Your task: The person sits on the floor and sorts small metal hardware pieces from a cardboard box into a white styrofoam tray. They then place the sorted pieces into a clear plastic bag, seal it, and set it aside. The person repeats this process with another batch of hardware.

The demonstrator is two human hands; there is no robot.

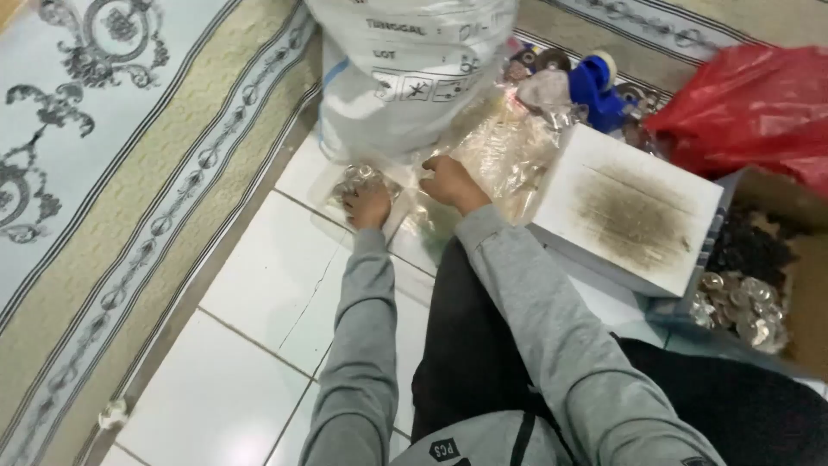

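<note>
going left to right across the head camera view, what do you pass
Patterned carpet → left hand on a small clear bag → right hand on clear plastic bags → white block with a dark smudge → red plastic bag

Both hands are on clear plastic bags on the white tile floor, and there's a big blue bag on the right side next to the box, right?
Not quite: the bag on the right is red, not blue, as the head view shows. The left hand and right hand do rest on clear plastic bags on the tiled floor.
</note>
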